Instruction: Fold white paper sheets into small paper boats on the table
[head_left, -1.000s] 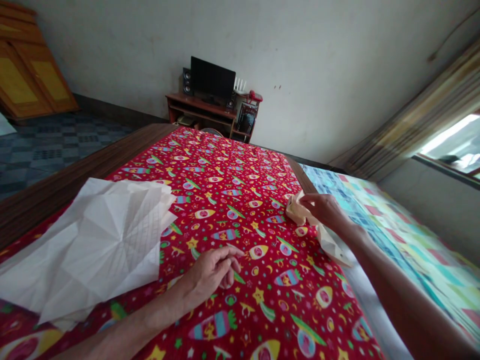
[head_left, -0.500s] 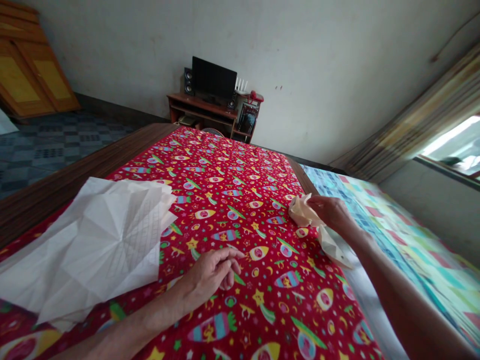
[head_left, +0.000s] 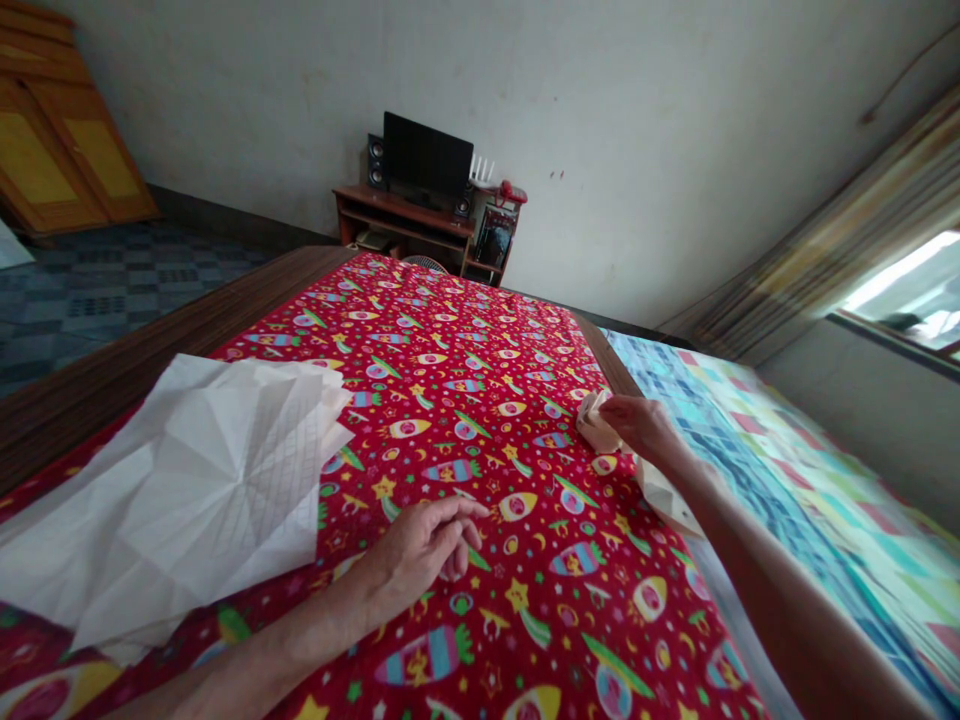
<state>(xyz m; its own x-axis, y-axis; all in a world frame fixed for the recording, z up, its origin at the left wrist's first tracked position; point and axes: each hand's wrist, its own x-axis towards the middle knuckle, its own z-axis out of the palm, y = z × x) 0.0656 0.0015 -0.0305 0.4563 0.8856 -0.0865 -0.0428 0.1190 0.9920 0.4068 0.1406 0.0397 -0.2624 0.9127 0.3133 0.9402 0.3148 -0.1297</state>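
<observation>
At the right side of the red cloth, my right hand (head_left: 643,422) has its fingertips pinched at the top of a small cream folded paper piece (head_left: 595,428). The piece sits on the cloth, and my fingers hide part of it. A second folded paper piece (head_left: 666,500) lies under my right forearm, near the cloth's right edge. My left hand (head_left: 431,540) rests on the cloth with loosely bent fingers apart and nothing in them. To its left is a stack of large creased white paper sheets (head_left: 232,470), with star-like fold lines on the top one.
The red rocket-print cloth (head_left: 450,420) covers a table with a brown wooden edge (head_left: 187,325). A patterned bed cover (head_left: 787,470) lies to the right. Beyond stand a desk with a monitor (head_left: 427,158) and, at far left, a wooden cabinet (head_left: 67,130).
My right hand has shifted slightly left and the upper part of the folded paper piece has tipped or flattened leftward. My left hand and the sheet stack have stayed in place.
</observation>
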